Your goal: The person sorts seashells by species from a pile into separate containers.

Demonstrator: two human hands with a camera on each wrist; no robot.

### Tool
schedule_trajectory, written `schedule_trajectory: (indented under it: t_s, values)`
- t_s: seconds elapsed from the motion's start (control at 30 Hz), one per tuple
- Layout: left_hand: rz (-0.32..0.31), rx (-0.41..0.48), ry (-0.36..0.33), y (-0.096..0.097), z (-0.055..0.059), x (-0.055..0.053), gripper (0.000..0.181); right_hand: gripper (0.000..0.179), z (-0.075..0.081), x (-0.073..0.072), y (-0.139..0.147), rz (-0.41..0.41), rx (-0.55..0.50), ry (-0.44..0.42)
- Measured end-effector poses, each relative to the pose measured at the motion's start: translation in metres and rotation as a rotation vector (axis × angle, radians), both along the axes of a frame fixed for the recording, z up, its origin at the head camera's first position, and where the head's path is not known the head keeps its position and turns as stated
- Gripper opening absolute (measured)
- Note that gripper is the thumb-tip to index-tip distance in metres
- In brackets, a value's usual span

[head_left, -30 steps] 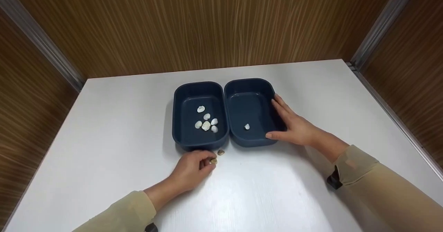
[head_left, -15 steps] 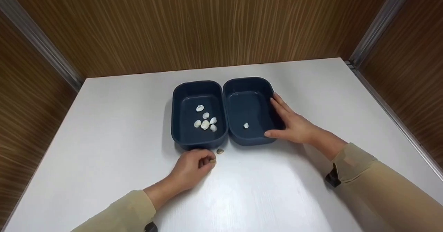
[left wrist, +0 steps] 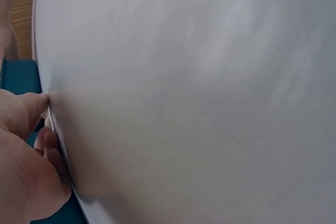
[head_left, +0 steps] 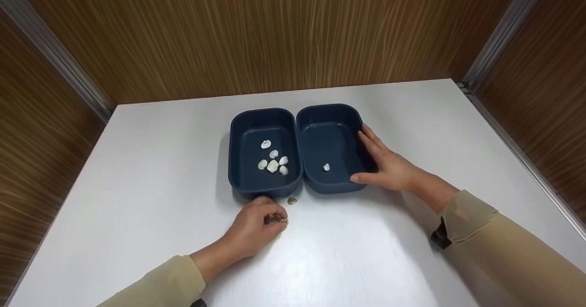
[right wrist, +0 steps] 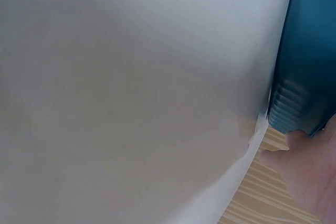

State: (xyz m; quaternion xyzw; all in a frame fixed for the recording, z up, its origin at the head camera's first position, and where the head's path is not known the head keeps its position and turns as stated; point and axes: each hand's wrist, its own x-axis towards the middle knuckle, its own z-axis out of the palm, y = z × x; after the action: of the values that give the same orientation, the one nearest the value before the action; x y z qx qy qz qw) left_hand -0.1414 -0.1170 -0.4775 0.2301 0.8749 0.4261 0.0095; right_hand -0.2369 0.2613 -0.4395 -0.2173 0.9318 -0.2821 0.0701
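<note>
My left hand (head_left: pixel 254 229) is low over the white table in front of the left blue box (head_left: pixel 234 183), pinching a small seashell (head_left: pixel 284 220) between thumb and fingers. Most of that shell is hidden by the fingertips. A brownish shell (head_left: pixel 292 201) lies on the table just beyond them. Several white shells (head_left: pixel 273 166) sit in the left box. One white shell (head_left: pixel 326 167) is in the right blue box (head_left: pixel 334 188). My right hand (head_left: pixel 391 169) rests against the right box, its fingers straight along the outer right wall and the thumb at the near corner.
Both boxes stand side by side on the white table (head_left: pixel 160 174). Wood-grain panels (head_left: pixel 284 32) rise behind the table and at its two sides, with metal strips at the corners.
My left hand has shifted slightly toward the front and right, and its fingertips cover more of the pinched shell. The right hand stays at the right box.
</note>
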Motion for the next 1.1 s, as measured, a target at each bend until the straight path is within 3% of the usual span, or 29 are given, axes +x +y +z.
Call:
schedule_trajectory:
  t_s: [0.4,0.77,0.93,1.1]
  values:
    - [-0.062,0.011,-0.02,0.0,0.004,0.001,0.013,0.115,0.0,0.0,0.0,0.005,-0.014,-0.003]
    - [-0.102,0.078,-0.062,0.003,0.014,0.0,0.009,0.117,0.0,0.0,0.0,0.003,-0.01,-0.008]
    - [-0.127,0.11,-0.087,0.007,0.028,0.0,0.008,0.115,0.0,0.0,-0.001,0.005,-0.005,-0.002]
    - [-0.155,0.119,-0.017,0.011,0.051,-0.003,0.007,0.116,0.001,0.001,0.0,0.007,-0.013,-0.003]
